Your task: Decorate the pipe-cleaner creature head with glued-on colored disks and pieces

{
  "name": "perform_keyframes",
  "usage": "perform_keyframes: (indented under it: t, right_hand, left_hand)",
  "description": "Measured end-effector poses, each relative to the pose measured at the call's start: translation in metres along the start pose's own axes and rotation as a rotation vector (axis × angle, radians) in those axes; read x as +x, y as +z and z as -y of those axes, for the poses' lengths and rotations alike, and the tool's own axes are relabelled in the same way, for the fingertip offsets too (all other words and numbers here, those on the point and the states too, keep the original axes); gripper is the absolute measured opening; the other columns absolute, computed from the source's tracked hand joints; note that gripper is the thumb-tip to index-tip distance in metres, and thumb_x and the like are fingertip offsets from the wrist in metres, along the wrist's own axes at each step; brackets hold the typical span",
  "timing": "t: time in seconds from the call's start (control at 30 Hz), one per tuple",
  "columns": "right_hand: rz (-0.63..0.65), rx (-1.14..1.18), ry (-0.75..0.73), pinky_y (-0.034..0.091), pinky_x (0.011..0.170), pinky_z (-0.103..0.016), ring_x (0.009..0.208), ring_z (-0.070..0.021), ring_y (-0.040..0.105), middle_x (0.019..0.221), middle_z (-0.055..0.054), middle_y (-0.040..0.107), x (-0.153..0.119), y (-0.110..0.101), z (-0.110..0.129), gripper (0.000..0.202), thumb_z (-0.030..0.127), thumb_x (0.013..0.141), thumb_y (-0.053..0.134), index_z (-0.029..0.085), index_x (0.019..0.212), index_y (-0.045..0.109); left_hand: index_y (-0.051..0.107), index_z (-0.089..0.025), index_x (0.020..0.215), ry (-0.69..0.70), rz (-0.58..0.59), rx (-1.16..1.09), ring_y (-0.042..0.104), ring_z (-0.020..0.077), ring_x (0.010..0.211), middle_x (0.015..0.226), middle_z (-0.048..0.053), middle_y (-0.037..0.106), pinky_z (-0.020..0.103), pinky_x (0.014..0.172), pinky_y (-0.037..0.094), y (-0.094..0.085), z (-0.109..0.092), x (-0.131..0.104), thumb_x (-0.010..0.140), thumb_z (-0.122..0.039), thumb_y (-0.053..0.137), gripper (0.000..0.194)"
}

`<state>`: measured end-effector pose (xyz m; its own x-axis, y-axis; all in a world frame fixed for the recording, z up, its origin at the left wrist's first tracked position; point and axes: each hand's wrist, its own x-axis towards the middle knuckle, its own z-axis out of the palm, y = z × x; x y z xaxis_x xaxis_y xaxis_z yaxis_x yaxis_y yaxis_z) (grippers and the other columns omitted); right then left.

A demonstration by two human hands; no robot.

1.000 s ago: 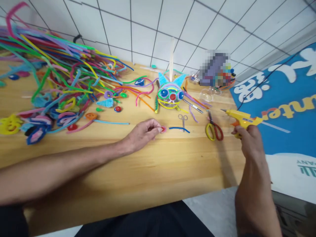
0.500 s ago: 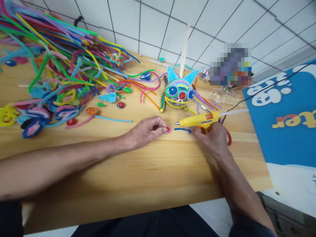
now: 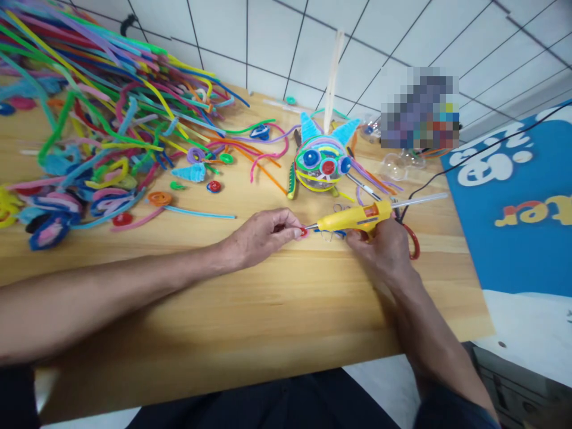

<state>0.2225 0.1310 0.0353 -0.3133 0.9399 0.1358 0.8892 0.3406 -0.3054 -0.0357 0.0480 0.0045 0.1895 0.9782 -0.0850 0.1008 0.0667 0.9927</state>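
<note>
Between thumb and fingertips my left hand (image 3: 268,237) pinches a small red and pink piece (image 3: 304,232). My right hand (image 3: 384,243) is wrapped round the handle of a yellow glue gun (image 3: 353,218), whose metal tip is at the red piece. A clear glue stick (image 3: 424,201) sticks out of its back. Just beyond the hands stands a round figure (image 3: 320,167) with blue eyes, a red nose and light blue pointed ears. Under the gun's nozzle lies a short blue strip, partly hidden.
Many coloured pipe cleaners (image 3: 102,65) and coiled shapes (image 3: 53,220) cover the left of the wooden table (image 3: 250,322). Red-handled scissors (image 3: 414,241) lie by my right hand. A black cable (image 3: 440,174) crosses toward a blue printed sheet (image 3: 536,250) at the right.
The glue gun's tip has moved left and slightly down, from just short of the red piece to right at it. My left hand keeps its pinch. The view has shifted slightly.
</note>
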Motion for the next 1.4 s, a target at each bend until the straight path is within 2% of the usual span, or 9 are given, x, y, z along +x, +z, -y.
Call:
perform_keyframes:
  t: [0.2, 0.53, 0.87, 1.07, 1.4]
  right_hand:
    - [0.008, -0.006, -0.027, 0.049, 0.056, -0.032, 0.064, -0.0258, 0.069, 0.074, -0.006, 0.073, 0.001, 0.004, -0.006, 0.030, 0.039, 0.074, 0.063, 0.019, 0.096, 0.069]
    - [0.019, -0.017, -0.057, 0.045, 0.053, -0.029, 0.063, -0.0242, 0.068, 0.073, -0.004, 0.072, 0.000, 0.008, -0.011, 0.027, 0.040, 0.075, 0.063, 0.020, 0.093, 0.067]
    - [-0.013, -0.011, -0.045, 0.050, 0.059, -0.032, 0.066, -0.0255, 0.069, 0.076, -0.005, 0.073, -0.001, 0.004, -0.010, 0.026, 0.038, 0.076, 0.063, 0.020, 0.094, 0.069]
    - [0.003, -0.008, -0.029, 0.049, 0.057, -0.032, 0.064, -0.0255, 0.068, 0.071, -0.006, 0.071, -0.001, 0.003, -0.007, 0.021, 0.036, 0.074, 0.063, 0.020, 0.086, 0.067]
    - [-0.016, -0.007, -0.058, 0.049, 0.058, -0.032, 0.066, -0.0257, 0.069, 0.074, -0.005, 0.073, 0.000, 0.004, -0.008, 0.019, 0.036, 0.074, 0.061, 0.021, 0.085, 0.067]
  left_hand:
    - [0.067, -0.016, 0.085, 0.001, -0.002, 0.007, 0.045, 0.0099, 0.061, 0.068, -0.003, 0.056, 0.021, 0.056, 0.036, 0.001, -0.003, 0.000, 0.092, -0.031, 0.060, 0.018]
    - [0.068, -0.016, 0.086, 0.013, -0.005, 0.009, 0.048, 0.0105, 0.064, 0.073, -0.001, 0.062, 0.022, 0.058, 0.037, 0.000, 0.000, 0.000, 0.091, -0.032, 0.060, 0.019]
    - [0.068, -0.016, 0.085, -0.003, -0.008, 0.004, 0.047, 0.0102, 0.062, 0.070, -0.002, 0.059, 0.021, 0.056, 0.035, 0.000, -0.003, -0.001, 0.092, -0.031, 0.061, 0.018]
    - [0.068, -0.016, 0.086, -0.010, -0.008, 0.002, 0.046, 0.0101, 0.062, 0.070, -0.002, 0.059, 0.021, 0.056, 0.035, 0.001, -0.001, -0.001, 0.091, -0.033, 0.062, 0.019]
    - [0.068, -0.016, 0.085, -0.014, 0.000, -0.001, 0.045, 0.0099, 0.061, 0.069, -0.003, 0.058, 0.021, 0.055, 0.034, 0.000, -0.003, -0.001, 0.091, -0.033, 0.061, 0.018]
